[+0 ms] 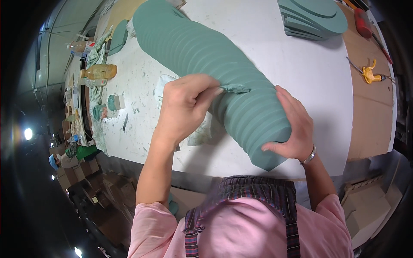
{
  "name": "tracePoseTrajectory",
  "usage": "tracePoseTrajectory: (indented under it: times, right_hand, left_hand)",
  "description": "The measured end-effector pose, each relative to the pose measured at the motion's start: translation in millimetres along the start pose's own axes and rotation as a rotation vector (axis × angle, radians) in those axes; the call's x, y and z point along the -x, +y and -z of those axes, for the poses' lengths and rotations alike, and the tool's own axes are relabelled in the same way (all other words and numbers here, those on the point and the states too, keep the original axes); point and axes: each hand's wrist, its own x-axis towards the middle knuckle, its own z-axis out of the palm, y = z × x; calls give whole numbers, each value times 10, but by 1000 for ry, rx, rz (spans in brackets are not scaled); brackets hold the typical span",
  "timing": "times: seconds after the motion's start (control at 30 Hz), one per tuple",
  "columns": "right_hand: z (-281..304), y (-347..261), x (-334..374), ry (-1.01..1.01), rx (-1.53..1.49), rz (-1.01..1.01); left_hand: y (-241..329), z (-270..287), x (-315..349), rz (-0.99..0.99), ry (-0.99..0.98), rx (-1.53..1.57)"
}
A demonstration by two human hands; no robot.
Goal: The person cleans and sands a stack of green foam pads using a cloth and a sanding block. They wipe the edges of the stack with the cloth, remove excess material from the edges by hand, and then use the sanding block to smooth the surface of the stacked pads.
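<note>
While the right hand (297,129) braces the green stack (215,60): its fingers lie spread along the side of the near end, thumb on the end face.
Left hand (184,102): grip pinched together on a crumpled green scrap (236,88), possibly a rag, against the ridges.
Ridges: wiping seems the step in hand; the next stroke would call for light pressure and a steady stack.
Stack: matte, closely ribbed, slightly bowed, lying diagonally across the white counter (322,86).

A workshop: stained white worktable (331,139), yellow air gun (370,75), red-handled tool (363,24), cardboard boxes (119,189)
</note>
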Motion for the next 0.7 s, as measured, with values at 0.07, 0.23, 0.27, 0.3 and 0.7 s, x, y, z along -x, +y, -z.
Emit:
tracePoseTrajectory:
  times: [0.07,0.23,0.27,0.3,0.7]
  right_hand:
    - [10,9,14,1,10,-4]
    - [-1,22,11,10,-1,14]
    - [-5,26,15,17,-8,18]
    - [-9,25,15,23,-20,26]
    - [-13,26,19,19,-20,44]
  left_hand:
    - [5,-23,6,38,-13,20]
    - [-49,-67,84,166,10,94]
    - [-50,-80,88,164,11,99]
    - [-47,-75,100,159,6,93]
    - [13,-88,118,121,68,72]
